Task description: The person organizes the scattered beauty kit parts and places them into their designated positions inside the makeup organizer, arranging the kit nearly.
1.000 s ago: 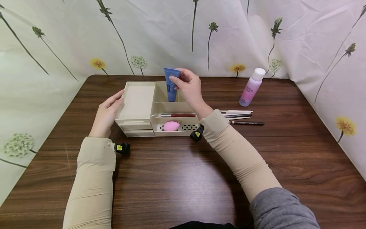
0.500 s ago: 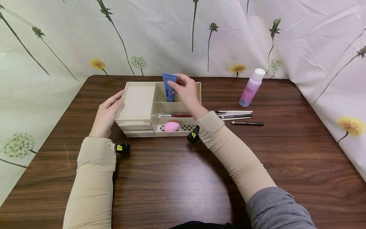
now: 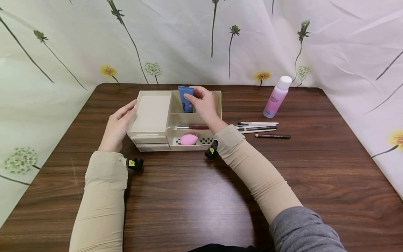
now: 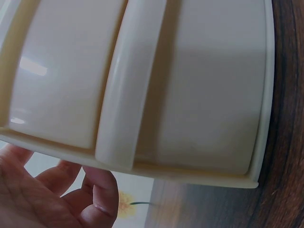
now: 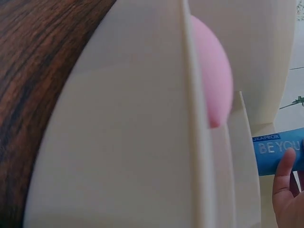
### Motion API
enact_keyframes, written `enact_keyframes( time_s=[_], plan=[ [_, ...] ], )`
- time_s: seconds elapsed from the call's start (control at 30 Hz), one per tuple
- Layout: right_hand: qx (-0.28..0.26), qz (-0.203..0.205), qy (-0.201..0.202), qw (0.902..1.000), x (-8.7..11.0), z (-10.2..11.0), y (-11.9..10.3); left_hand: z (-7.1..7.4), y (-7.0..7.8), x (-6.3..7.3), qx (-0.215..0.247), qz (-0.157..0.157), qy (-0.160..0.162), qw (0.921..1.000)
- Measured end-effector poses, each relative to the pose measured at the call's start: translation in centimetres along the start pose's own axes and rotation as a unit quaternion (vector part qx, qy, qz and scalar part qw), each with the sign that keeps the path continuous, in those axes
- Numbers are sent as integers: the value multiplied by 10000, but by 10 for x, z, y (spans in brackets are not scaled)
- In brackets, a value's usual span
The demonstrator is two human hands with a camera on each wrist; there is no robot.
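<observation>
A cream desktop organizer (image 3: 153, 111) stands on the table, with a flat top and drawers on its left and divided compartments on its right. My right hand (image 3: 204, 105) pinches a blue squeeze tube (image 3: 186, 99) between thumb and fingers. The tube stands nearly upright, its lower end down inside the back compartment. In the right wrist view, "BE YOU" can be read on the tube (image 5: 278, 151). My left hand (image 3: 115, 128) rests along the organizer's left side, holding nothing. A pink makeup sponge (image 3: 189, 139) lies in the front compartment, and a dark red-handled brush (image 3: 192, 127) in the middle one.
Right of the organizer lie several makeup brushes (image 3: 259, 126), with a black-handled brush (image 3: 273, 135) apart in front. Behind them stands a pink spray bottle (image 3: 276, 97) with a white cap. A flower-printed cloth (image 3: 189, 42) hangs along the table's far edge.
My right hand has lowered the blue tube further into the back compartment and shifted slightly left. The left hand has stayed at the organizer's side.
</observation>
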State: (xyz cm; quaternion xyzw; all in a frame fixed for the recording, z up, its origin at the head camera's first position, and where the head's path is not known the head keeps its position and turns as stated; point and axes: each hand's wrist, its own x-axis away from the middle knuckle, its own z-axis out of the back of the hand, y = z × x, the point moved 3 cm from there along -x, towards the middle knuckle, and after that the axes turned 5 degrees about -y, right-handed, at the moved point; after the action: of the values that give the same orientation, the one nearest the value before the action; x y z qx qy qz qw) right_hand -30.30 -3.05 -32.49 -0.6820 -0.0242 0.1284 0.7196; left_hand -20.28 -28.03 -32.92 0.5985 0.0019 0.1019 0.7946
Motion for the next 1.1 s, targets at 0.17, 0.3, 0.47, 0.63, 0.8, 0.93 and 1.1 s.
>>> enact_keyframes(
  time_s=[0.17, 0.3, 0.47, 0.63, 0.8, 0.93, 1.1],
  plan=[
    [50, 20, 10, 10000, 0, -1, 3, 0, -1, -1, 34, 12, -12, 10000],
    [104, -22, -75, 9999, 1, -1, 3, 1, -1, 0, 23, 13, -6, 10000],
    [-10, -160, -158, 9997, 1, 1, 1, 1, -1, 2, -2, 28, -26, 10000],
    [-164, -93, -234, 9995, 1, 3, -1, 1, -1, 2, -13, 33, -48, 10000],
    [-174, 62, -317, 9993, 3, 8, -10, 1, -2, 3, -64, 0, -80, 9999],
    [-224, 198, -334, 9990, 4, 13, -16, 1, -2, 3, -73, -9, -85, 9999],
    [-484, 435, -314, 9974, 5, 23, -19, 0, -1, 3, -80, -25, -51, 10000]
  ],
)
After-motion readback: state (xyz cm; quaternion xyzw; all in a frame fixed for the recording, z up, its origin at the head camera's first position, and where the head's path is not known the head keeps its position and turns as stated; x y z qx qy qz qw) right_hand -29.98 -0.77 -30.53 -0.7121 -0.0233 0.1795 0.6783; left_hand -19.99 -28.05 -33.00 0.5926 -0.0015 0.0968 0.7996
